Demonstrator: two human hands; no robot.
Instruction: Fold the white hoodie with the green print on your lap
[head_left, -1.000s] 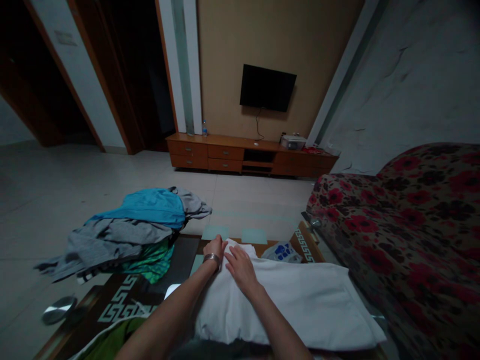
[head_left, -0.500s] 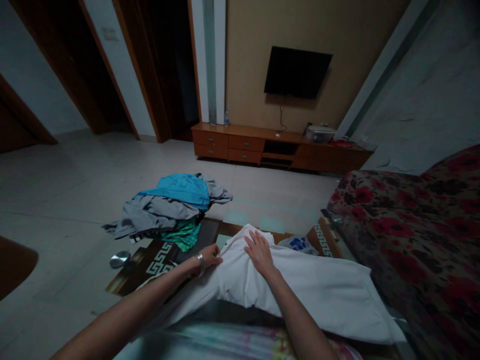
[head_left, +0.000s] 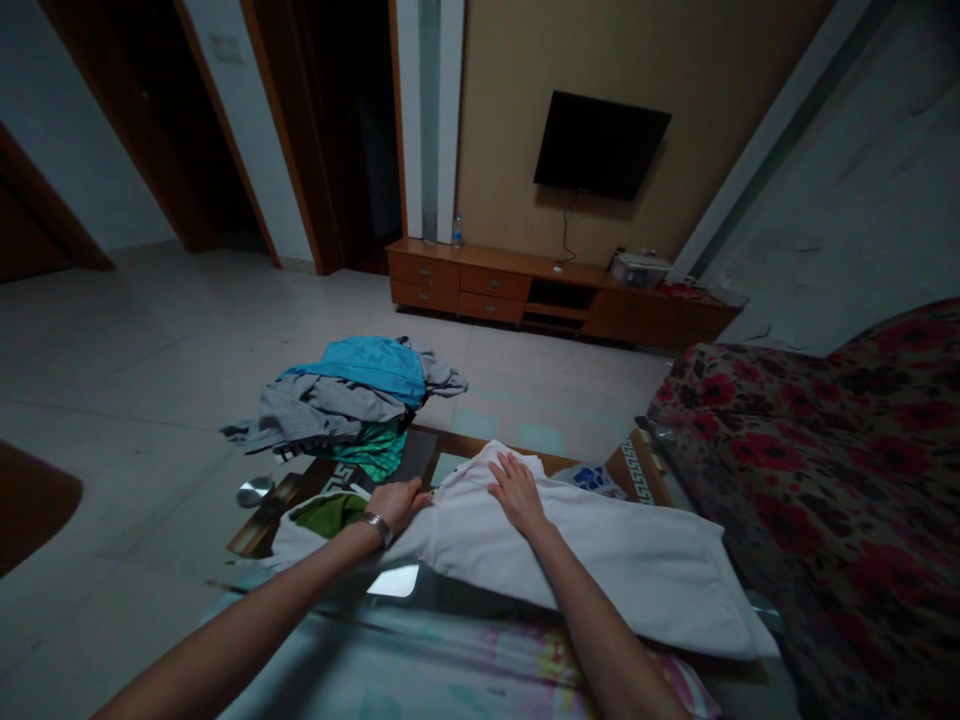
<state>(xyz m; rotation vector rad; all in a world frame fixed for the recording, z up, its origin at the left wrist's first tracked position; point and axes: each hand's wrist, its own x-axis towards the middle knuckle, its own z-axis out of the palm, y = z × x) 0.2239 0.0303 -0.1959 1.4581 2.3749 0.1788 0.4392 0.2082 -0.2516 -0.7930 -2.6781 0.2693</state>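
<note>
A long white garment [head_left: 615, 550] is spread across the glass-topped table [head_left: 390, 610]; whether it is trousers or a top I cannot tell. My left hand [head_left: 397, 503], with a bracelet at the wrist, is closed on the garment's upper edge, left of its middle. My right hand [head_left: 517, 492] lies flat on the white cloth, fingers stretched out. Beyond my left wrist, an olive-green patch of cloth [head_left: 326, 512] shows at the garment's left end; my left forearm hides part of that end.
A heap of blue, grey and green clothes [head_left: 345, 395] lies at the table's far left. Behind the garment is a plastic bag with blue print [head_left: 592, 478]. A flowered sofa [head_left: 810, 460] borders the right side. A low wooden cabinet [head_left: 487, 285] stands along the far wall.
My left hand has shifted slightly left and tightened on the cloth. The garment's left end now lies up on the table, showing olive-green cloth. My right hand stays flat.
</note>
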